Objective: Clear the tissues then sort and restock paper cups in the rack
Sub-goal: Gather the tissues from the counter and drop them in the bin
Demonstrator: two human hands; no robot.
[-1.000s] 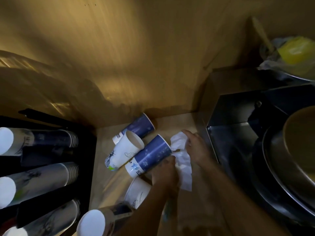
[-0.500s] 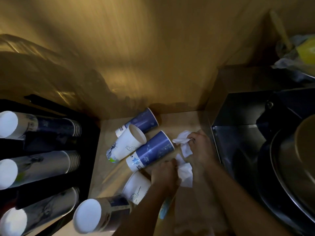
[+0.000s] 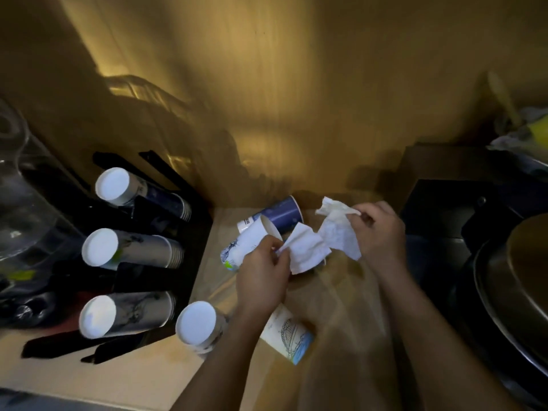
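My left hand (image 3: pixel 262 274) pinches a crumpled white tissue (image 3: pixel 307 252) above the wooden counter. My right hand (image 3: pixel 381 232) grips a second white tissue (image 3: pixel 338 225), raised a little higher. Behind the tissues lie loose paper cups on their sides: a blue one (image 3: pixel 280 213) by the wall, a white one (image 3: pixel 246 243) in front of it. Another white printed cup (image 3: pixel 289 333) lies under my left forearm. The black cup rack (image 3: pixel 148 253) at left holds three stacks of cups, bottoms toward me. One more stack (image 3: pixel 197 324) lies beside the rack.
A dark metal box (image 3: pixel 453 215) stands at the right of the counter, with large metal pans (image 3: pixel 516 292) beyond it. A clear glass jug (image 3: pixel 20 209) is at the far left. The wooden wall (image 3: pixel 296 99) closes the back.
Both hands have lifted off the counter, each with a tissue, and moved apart. The view has shifted right, so the rack shows more fully.
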